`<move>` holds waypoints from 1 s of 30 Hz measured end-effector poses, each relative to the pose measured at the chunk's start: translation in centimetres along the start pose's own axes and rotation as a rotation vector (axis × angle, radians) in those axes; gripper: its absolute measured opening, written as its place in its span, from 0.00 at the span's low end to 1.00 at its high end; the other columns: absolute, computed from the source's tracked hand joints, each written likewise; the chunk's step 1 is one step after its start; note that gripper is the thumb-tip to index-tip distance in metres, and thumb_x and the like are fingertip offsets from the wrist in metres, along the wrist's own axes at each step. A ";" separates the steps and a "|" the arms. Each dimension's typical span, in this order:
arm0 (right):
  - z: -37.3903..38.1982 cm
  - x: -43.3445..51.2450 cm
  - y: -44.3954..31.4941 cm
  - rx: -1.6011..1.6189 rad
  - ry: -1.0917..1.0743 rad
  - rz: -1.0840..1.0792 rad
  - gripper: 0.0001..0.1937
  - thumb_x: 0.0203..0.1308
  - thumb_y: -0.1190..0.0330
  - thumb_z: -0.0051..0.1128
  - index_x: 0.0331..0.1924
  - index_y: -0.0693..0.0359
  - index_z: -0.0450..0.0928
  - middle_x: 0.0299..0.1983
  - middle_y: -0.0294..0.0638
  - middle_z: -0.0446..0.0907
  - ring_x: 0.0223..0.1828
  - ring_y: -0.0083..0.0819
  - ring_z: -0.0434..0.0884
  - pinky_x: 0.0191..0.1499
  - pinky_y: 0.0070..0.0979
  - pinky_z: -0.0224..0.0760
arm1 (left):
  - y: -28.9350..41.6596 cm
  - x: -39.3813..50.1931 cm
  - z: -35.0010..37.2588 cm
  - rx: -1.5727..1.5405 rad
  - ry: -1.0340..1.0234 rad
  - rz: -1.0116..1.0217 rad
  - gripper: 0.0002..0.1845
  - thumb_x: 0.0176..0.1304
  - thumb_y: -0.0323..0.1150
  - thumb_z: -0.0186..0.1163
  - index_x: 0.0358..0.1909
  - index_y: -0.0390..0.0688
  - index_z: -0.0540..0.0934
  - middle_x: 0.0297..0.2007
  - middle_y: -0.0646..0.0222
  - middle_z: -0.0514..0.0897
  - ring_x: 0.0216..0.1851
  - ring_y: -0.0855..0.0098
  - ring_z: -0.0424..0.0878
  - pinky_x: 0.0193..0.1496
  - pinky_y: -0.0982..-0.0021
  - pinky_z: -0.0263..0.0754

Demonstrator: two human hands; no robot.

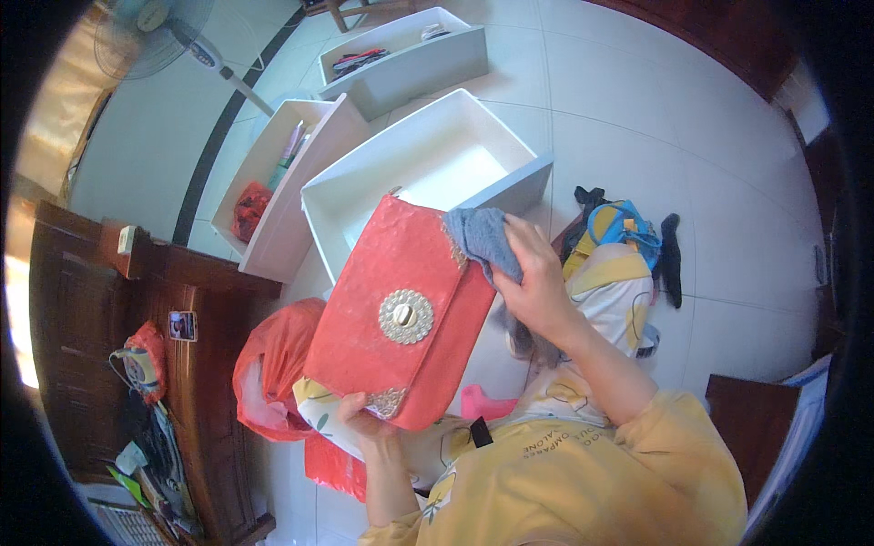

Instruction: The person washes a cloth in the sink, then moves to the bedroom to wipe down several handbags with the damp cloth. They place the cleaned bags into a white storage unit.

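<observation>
A red clutch bag with a round ornate metal clasp and filigree metal corners is held tilted over my lap. My left hand grips its lower corner, with the thumb on the front beside the metal trim. My right hand holds a bunched grey-blue cloth against the bag's upper right corner, partly covering the metal trim there. The bag's surface looks wrinkled. Behind the bag stands a white drawer with a grey front, and the part of its inside that shows holds nothing.
Two more pulled-out drawers with small items stand on the tiled floor. A red plastic bag lies left of my leg. Blue and yellow straps with black items lie by my other leg. A standing fan and wooden furniture are at left.
</observation>
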State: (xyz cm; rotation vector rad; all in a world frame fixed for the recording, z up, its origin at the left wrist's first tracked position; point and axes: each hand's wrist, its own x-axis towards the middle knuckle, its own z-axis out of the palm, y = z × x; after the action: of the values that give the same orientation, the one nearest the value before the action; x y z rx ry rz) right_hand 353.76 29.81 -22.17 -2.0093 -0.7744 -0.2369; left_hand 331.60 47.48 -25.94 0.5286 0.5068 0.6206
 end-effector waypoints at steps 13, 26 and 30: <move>2.6 -9.2 -7.6 -0.025 -0.308 -0.211 0.25 0.35 0.73 0.64 0.45 0.66 0.75 0.56 0.46 0.72 0.45 0.44 0.73 0.47 0.36 0.72 | -2.9 2.6 -2.3 -0.274 -0.184 -0.222 0.29 0.56 0.36 0.57 0.60 0.35 0.69 0.56 0.57 0.78 0.54 0.53 0.78 0.61 0.51 0.71; -8.5 -4.7 -1.8 0.821 -0.191 0.390 0.28 0.41 0.72 0.60 0.53 0.67 0.74 0.49 0.41 0.79 0.49 0.29 0.79 0.51 0.28 0.72 | 1.1 0.2 -1.2 0.140 0.331 0.020 0.32 0.49 0.35 0.59 0.59 0.39 0.70 0.54 0.60 0.79 0.54 0.57 0.79 0.63 0.52 0.70; -10.1 2.4 -0.7 0.890 -0.066 0.497 0.22 0.52 0.66 0.59 0.51 0.66 0.75 0.41 0.37 0.80 0.42 0.22 0.77 0.47 0.22 0.70 | 2.2 0.0 -2.8 0.266 0.114 0.156 0.43 0.39 0.44 0.63 0.63 0.43 0.66 0.57 0.59 0.75 0.56 0.55 0.75 0.62 0.53 0.71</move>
State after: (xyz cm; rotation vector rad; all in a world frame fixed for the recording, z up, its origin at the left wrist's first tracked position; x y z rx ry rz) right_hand 356.61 22.76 -15.12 -1.2867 -0.2959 0.4070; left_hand 329.09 49.80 -26.73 0.7930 0.6649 0.7403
